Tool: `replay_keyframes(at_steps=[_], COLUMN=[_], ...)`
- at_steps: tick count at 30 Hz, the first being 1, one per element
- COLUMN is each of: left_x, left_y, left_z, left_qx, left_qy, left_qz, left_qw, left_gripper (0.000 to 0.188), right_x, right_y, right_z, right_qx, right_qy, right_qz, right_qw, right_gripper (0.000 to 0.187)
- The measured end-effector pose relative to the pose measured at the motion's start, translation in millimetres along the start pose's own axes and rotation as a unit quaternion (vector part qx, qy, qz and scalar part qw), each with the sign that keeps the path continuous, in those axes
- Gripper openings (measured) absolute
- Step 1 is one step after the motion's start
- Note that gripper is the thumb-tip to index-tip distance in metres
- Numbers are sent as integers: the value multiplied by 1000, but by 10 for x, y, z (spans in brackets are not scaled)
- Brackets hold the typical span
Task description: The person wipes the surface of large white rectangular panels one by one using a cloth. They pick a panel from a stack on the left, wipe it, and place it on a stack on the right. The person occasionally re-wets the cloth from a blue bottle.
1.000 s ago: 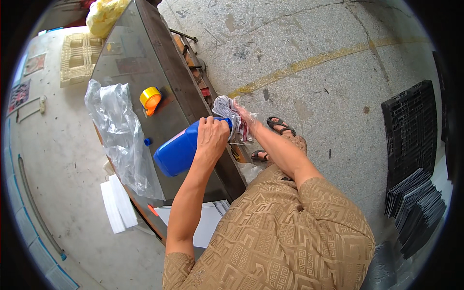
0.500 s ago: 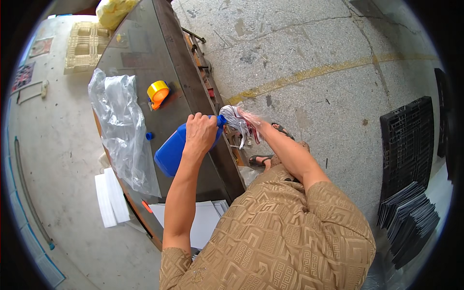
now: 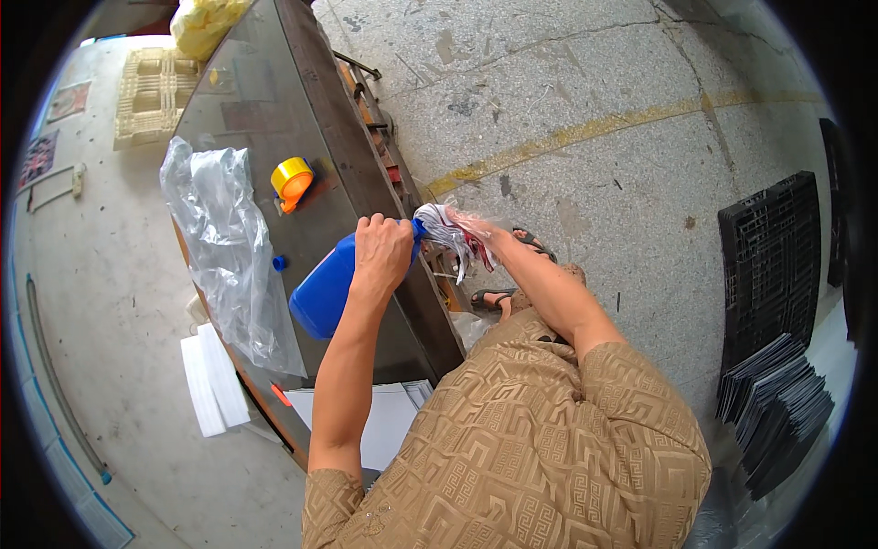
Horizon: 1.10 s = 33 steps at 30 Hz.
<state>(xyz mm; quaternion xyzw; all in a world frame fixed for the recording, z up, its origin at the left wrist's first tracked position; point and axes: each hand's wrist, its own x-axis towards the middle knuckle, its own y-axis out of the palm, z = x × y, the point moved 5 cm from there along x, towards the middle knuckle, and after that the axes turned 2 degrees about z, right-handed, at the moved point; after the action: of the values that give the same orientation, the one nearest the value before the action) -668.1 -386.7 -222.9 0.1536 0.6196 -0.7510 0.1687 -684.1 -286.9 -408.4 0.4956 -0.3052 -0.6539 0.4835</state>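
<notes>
My left hand (image 3: 382, 251) is wrapped round the upper part of a blue plastic jug (image 3: 322, 291), which lies tilted over the table's edge. Its uncapped mouth points right, up against a white and red striped rag (image 3: 443, 231). Beyond the table edge, my right hand (image 3: 473, 229), seemingly covered by a thin clear plastic glove, grips that rag at the jug's mouth. A small blue cap (image 3: 280, 263) rests on the table left of the jug. Whether liquid comes out of the jug is hidden by the rag.
On the dark table (image 3: 265, 110) lie crumpled clear plastic sheeting (image 3: 224, 238), a yellow tape roll on an orange dispenser (image 3: 293, 183) and white sheets (image 3: 389, 423). Black pallets (image 3: 770, 265) and a stack of dark sheets (image 3: 777, 403) stand right. A pale pallet (image 3: 154, 96) is at far left.
The jug's base has shifted slightly left and down, and the view has moved a little. Both hands keep their hold on the jug and the rag.
</notes>
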Motion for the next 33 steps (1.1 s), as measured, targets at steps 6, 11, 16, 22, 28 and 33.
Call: replay_keyframes(at_steps=[6,11,16,22,28,33], left_x=[49,72,67,61,-267,-1060], left_y=[36,39,66,66,-294,-602], left_z=[-109,-138,-169,-190,0,542], left_qx=[9,3,8,10,-29,-81], left_qy=[11,8,13,15,-34,-150], left_qz=[4,6,8,7,-67,-191], left_qw=[1000,1000,1000,1000,997,967], left_gripper=[15,15,15,16,19,27], right_x=[263,238,184,191,185,102], right_y=[-383,-357,-309,-284,-181,343], right_z=[-309,-308,-259,-269,-106,322], right_qx=[30,32,34,77,51,-30], right_qy=[-9,-12,-6,-46,-49,-29], right_qz=[8,-6,-7,37,30,-10], right_qw=[999,999,999,995,997,999], right_gripper=[59,58,57,56,54,54])
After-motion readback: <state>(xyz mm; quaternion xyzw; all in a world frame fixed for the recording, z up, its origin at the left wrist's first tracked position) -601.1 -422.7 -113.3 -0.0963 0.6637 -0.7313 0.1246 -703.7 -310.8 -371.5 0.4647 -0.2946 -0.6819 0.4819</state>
